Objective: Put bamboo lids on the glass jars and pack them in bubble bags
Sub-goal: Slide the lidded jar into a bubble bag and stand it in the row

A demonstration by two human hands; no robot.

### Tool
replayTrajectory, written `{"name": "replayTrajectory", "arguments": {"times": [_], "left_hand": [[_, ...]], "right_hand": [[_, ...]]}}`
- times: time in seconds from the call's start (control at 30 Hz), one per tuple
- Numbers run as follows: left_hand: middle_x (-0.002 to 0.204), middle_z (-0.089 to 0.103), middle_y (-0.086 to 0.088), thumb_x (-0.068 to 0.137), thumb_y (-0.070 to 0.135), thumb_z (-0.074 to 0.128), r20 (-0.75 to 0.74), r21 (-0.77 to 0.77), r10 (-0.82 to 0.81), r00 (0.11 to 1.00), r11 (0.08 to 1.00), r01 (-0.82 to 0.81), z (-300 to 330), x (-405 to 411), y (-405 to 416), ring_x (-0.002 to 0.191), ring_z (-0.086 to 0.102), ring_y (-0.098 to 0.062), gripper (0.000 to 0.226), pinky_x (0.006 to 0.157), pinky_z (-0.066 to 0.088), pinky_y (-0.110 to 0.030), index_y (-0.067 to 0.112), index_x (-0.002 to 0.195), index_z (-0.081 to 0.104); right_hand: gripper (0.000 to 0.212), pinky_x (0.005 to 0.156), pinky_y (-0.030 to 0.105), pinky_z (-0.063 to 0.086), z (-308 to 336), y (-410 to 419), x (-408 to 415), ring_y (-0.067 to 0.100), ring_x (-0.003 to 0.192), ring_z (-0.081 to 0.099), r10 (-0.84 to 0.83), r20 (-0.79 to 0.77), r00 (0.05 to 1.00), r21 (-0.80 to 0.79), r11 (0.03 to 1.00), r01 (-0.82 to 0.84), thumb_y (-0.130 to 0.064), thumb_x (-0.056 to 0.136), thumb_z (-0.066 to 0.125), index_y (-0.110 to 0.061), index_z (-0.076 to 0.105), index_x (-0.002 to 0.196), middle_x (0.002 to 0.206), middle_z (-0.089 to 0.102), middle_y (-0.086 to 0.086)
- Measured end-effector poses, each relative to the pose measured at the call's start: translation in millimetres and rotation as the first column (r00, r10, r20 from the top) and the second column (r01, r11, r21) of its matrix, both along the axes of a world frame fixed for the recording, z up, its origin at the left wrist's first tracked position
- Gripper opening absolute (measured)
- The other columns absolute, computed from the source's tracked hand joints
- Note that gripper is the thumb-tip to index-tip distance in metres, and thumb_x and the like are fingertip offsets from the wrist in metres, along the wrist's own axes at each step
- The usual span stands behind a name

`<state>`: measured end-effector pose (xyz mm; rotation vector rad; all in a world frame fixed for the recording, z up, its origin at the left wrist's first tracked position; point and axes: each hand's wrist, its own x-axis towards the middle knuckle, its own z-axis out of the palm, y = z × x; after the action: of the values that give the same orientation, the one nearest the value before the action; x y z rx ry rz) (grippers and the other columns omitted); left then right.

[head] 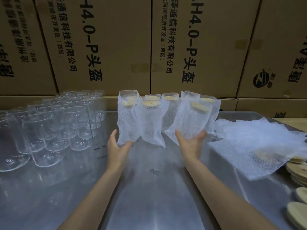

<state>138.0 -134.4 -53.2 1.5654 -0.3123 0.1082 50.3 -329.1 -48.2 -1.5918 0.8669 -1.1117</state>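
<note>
Both forearms are reaching out over the steel counter (149, 205). Bare glass jars (49, 127) are waiting far left, no lids yet. Left hand (118, 146) is hanging open, fingertips touching a bagged jar (127, 120). Right hand (191, 143) is cupping another tilted bagged jar (191, 120) in a loose grip, probably lining it up. Spare bubble bags (257, 143) and bamboo lids (299, 193) are sitting far right.

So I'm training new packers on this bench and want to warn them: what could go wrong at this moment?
1. The bagged jar in the right hand is tilted and held only near its base; it could slip or knock over the packed jars behind.
2. The bags are open at the top, so the tilted jar's bamboo lid might slide out.
3. The bare glass jars stand tightly crowded near the left hand; a careless reach could knock them together.
</note>
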Motion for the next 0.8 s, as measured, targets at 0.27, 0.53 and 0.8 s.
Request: {"name": "replayTrajectory", "arguments": {"times": [0.27, 0.53, 0.8], "left_hand": [[0.149, 0.038, -0.001, 0.080, 0.009, 0.072, 0.012, 0.050, -0.119, 0.993, 0.992, 0.119, 3, 29, -18, 0.132, 0.044, -0.024, 0.086, 0.105, 0.042, -0.051, 0.024, 0.151, 0.023], [0.153, 0.032, -0.001, 0.056, 0.034, 0.073, -0.004, 0.085, -0.132, 0.991, 0.988, 0.132, 5, 35, -23, 0.136, 0.039, -0.022, 0.110, 0.107, 0.041, -0.051, 0.024, 0.152, 0.018], [0.159, 0.015, -0.004, 0.081, 0.011, 0.074, -0.078, -0.031, -0.109, 0.991, 0.994, 0.107, 4, 35, -20, 0.141, 0.029, -0.024, 0.108, 0.099, 0.036, -0.033, 0.025, 0.152, -0.007]], "right_hand": [[0.097, 0.099, 0.042, 0.039, -2, -13, 36, 0.029, 0.136, 0.038, 0.124, -0.146, 0.981, -0.152, 0.977, -0.147, -0.047, 0.076, 0.075, -0.019, 0.014, 0.145, 0.154, 0.029, 0.007], [0.099, 0.105, 0.042, 0.037, -4, -19, 45, 0.025, 0.136, 0.038, 0.320, -0.228, 0.920, -0.150, 0.922, -0.358, -0.055, 0.076, 0.072, -0.023, 0.009, 0.146, 0.151, 0.033, 0.001], [0.111, 0.110, 0.045, 0.035, -2, -13, 37, 0.027, 0.138, 0.035, 0.344, -0.271, 0.899, -0.122, 0.914, -0.386, -0.063, 0.068, 0.074, -0.027, 0.005, 0.147, 0.154, 0.029, 0.004]]}}
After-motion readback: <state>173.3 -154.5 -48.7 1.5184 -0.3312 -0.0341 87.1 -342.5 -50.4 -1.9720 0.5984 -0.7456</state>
